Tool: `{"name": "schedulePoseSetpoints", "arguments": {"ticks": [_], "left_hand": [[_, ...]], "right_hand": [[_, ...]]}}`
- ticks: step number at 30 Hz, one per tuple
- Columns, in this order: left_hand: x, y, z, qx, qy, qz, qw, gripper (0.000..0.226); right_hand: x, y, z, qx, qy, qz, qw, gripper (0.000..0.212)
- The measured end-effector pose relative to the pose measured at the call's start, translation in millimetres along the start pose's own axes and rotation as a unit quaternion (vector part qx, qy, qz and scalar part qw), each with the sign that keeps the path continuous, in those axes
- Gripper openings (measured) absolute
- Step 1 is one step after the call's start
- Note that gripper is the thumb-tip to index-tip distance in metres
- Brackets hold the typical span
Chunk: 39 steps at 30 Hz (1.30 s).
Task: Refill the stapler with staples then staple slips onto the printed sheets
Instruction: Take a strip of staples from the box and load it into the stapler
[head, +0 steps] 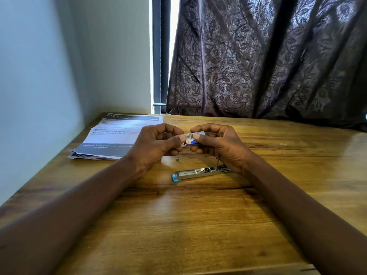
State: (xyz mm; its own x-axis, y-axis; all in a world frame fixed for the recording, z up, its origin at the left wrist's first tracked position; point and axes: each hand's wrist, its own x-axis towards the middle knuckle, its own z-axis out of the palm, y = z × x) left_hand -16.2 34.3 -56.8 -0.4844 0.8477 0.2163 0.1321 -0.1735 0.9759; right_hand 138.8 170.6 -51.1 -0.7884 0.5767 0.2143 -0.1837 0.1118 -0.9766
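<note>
Head view, entries from left to right.

Printed sheets point(117, 135): a loose stack lying flat on the tabletop point(198, 225), beyond and to the left of the stapler point(198, 172), well apart from it.

Left hand point(156, 143): held above the tabletop, beyond the stapler's blue tip. Its thumb and curled fingers pinch the left end of a small staple box point(193, 138).

Staple box: blue and white, held roughly level between both hands, beyond the stapler's middle. A flap at its left end looks open; the contents cannot be told.

Small metal bit point(177, 159): on the tabletop just beyond the stapler's front, too small to identify.

Right hand point(218, 143): its thumb and curled fingers pinch the right end of the box. The heel of this hand hides the stapler's rear end; whether they touch cannot be told.

Stapler: lies on the tabletop opened out, with its metal channel exposed and its blue tip pointing left.

Curtain point(268, 56): dark, with a leaf pattern, hanging far beyond the stapler.
</note>
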Motion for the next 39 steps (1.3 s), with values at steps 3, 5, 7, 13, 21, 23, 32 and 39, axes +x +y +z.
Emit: {"name": "schedulePoseSetpoints", "arguments": {"ticks": [3,5,7,13,21,23,32,39], "left_hand": [[0,2,-1,-0.048,-0.01,-0.042,0.998,0.017],[0,3,-3,-0.072,-0.018,-0.056,0.996,0.017],[0,4,-3,-0.073,-0.02,-0.055,0.996,0.019],[1,0,-2,-0.014,0.008,-0.019,1.0,0.018],[1,-1,-3,0.023,0.009,0.033,0.999,0.02],[0,-1,-5,-0.01,-0.01,0.02,1.0,0.025],[2,-5,-4,0.118,-0.011,0.101,0.988,0.026],[3,-12,-2,0.279,0.002,0.164,0.946,0.012]], "right_hand": [[0,0,1,-0.001,0.01,0.009,1.0,0.028],[0,-1,1,0.008,0.013,0.012,1.0,0.026],[-1,-2,1,0.012,0.012,0.013,1.0,0.025],[-1,-2,1,0.007,0.001,0.013,1.0,0.028],[1,1,0,0.004,-0.009,-0.005,1.0,0.033],[1,2,0,-0.002,-0.018,-0.018,1.0,0.033],[4,-1,-7,-0.089,0.007,-0.096,0.991,0.024],[16,8,-50,-0.274,0.187,-0.029,0.943,0.043]]}}
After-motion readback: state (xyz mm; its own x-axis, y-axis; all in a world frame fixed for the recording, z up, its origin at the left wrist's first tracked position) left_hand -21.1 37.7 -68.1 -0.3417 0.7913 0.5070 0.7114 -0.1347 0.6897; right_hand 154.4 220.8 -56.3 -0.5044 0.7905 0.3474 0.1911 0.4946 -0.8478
